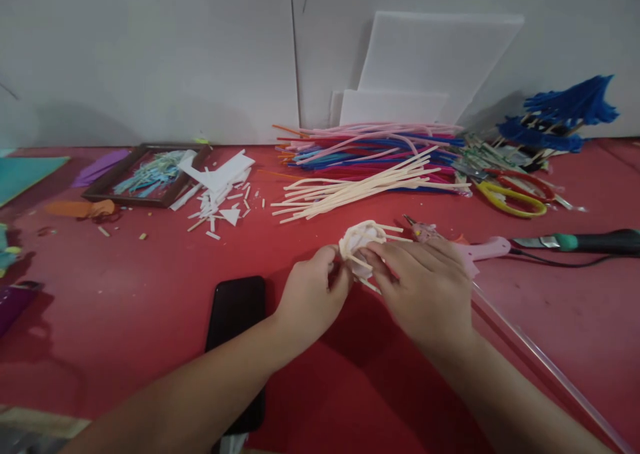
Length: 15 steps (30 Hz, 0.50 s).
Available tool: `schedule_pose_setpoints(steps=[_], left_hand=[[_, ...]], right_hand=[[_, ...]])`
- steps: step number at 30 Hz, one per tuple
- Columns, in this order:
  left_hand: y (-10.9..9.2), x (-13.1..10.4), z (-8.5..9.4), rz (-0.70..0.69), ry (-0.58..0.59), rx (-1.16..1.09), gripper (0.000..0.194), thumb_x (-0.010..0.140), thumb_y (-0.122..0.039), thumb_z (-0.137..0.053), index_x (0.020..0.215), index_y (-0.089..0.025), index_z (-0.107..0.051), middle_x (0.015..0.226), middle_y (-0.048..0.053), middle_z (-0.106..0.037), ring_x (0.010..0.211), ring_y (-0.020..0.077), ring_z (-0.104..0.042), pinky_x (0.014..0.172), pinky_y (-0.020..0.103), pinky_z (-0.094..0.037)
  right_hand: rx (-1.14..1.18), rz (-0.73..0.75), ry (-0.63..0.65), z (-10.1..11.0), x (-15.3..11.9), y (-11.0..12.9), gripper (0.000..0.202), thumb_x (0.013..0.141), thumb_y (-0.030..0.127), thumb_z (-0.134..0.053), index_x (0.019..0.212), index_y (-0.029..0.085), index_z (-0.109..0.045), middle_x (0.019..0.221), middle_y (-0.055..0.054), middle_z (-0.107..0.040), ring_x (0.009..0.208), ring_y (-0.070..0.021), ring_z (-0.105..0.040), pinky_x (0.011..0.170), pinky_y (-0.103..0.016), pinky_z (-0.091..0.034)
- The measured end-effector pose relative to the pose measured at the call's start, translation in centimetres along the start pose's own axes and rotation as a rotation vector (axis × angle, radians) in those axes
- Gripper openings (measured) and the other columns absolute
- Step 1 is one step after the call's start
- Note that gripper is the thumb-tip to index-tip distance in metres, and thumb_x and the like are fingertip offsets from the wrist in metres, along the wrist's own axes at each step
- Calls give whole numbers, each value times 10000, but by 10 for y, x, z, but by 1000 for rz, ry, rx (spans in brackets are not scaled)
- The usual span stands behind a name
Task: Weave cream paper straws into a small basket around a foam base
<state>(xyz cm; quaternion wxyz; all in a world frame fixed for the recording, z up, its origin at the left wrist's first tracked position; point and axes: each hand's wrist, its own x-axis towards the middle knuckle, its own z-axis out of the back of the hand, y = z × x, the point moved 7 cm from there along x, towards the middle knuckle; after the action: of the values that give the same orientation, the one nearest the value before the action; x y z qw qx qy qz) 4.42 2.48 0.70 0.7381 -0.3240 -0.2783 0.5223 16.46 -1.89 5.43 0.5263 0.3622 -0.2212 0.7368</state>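
Between my two hands is a small round piece of cream pipe cleaners (357, 231), with a whitish middle and several loose ends sticking out to the right and below. My left hand (313, 297) pinches its left edge between thumb and fingers. On the other side, the fingertips of my right hand (430, 294) close on its right part, partly covering it. A pink hot glue gun (483, 251) lies just beyond my right hand, which hides part of it. Behind the piece rests a loose bundle of cream pipe cleaners (360, 187).
A black phone (237, 314) lies beside my left forearm. Coloured pipe cleaners (370, 141), yellow-handled scissors (510, 201) and a green-and-black-handled cutter (590, 242) are at the back and right. White scraps (220, 181) and a brown frame (145, 201) sit back left.
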Motion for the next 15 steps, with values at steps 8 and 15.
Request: schedule_pose_setpoints(steps=[8, 15], left_hand=[[-10, -5, 3, -115, -43, 67, 140, 881, -242, -473, 872, -169, -593, 764, 69, -728, 631, 169, -657, 553, 259, -435], [-11, -6, 3, -126, -47, 30, 148, 878, -231, -482, 897, -175, -618, 841, 84, -758, 733, 200, -717, 639, 286, -513]], right_hand=[[-77, -18, -9, 8, 3, 7, 230, 932, 240, -557, 745, 172, -674, 662, -17, -720, 556, -138, -591, 614, -280, -387], [48, -89, -33, 8, 2, 2, 155, 914, 239, -596, 798, 184, -684, 764, -26, -762, 684, -146, -689, 737, -279, -466]])
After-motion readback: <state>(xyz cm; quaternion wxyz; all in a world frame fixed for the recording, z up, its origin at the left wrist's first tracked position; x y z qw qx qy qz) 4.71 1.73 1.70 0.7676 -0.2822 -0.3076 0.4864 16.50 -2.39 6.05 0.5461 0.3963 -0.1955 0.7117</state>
